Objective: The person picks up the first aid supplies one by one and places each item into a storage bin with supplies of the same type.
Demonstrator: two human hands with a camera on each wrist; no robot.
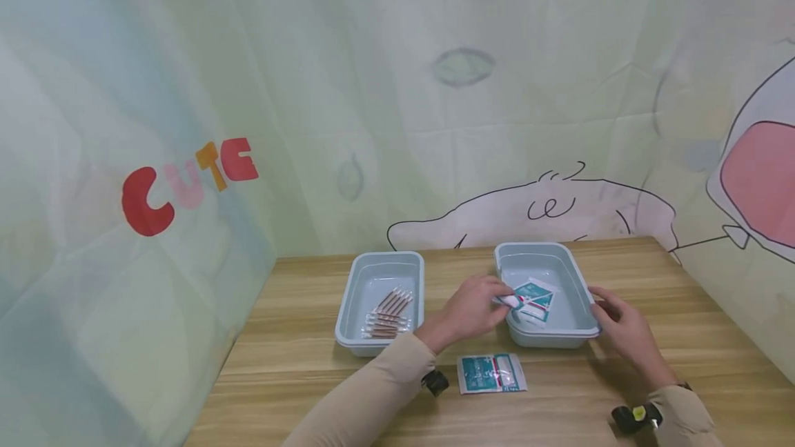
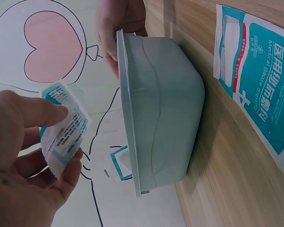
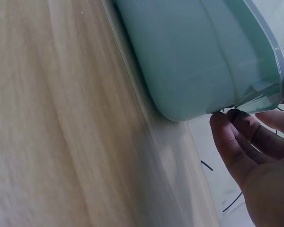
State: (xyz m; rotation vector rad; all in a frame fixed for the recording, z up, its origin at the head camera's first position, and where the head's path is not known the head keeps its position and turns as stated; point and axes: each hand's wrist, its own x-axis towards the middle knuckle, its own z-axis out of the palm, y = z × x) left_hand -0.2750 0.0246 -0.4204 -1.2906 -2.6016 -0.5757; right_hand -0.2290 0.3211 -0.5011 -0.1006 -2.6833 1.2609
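Note:
In the head view my left hand [image 1: 475, 309] is over the near left rim of the right blue-grey bin [image 1: 571, 295]. Between thumb and fingers it pinches a white-and-teal gauze dressing packet [image 2: 65, 127], bent, with small print facing the left wrist camera. Teal-and-white packets [image 1: 539, 295] lie inside the bin. My right hand [image 1: 630, 333] holds that bin's right side near the front corner; the right wrist view shows the fingertips [image 3: 221, 124] at its wall, just under the rim. Another gauze dressing packet [image 1: 492, 373] lies flat on the table in front.
A second blue-grey bin [image 1: 380, 269] stands to the left, with several brown-stemmed swabs [image 1: 388, 312] in clear wrappers inside. Both bins sit on a wood-grain table [image 1: 261, 378]. A printed cloth backdrop [image 1: 348, 88] rises behind the table and along its sides.

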